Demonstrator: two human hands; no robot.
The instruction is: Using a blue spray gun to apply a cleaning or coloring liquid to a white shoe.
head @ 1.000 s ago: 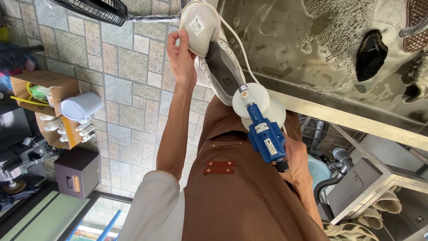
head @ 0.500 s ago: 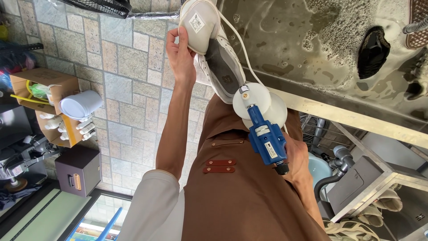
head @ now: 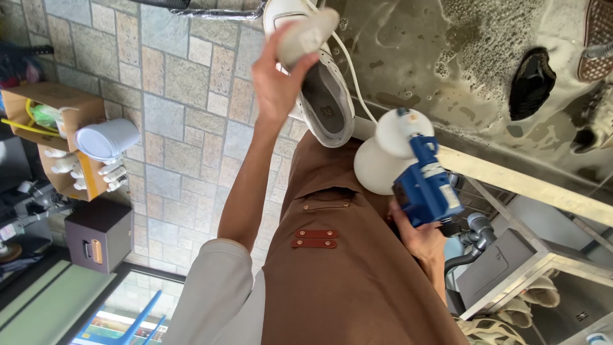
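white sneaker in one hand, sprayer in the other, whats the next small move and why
Probably tip the spray bottle toward the white sneaker. The left hand holds the shoe opening-outward beside the foamy sink, and the right hand grips the blue trigger head close by.

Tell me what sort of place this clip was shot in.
Probably a shoe-cleaning workshop. One hand holds a white sneaker, the other hand a blue-and-white spray bottle. Beside them is a wet, foamy wash basin with a black shoe in it.
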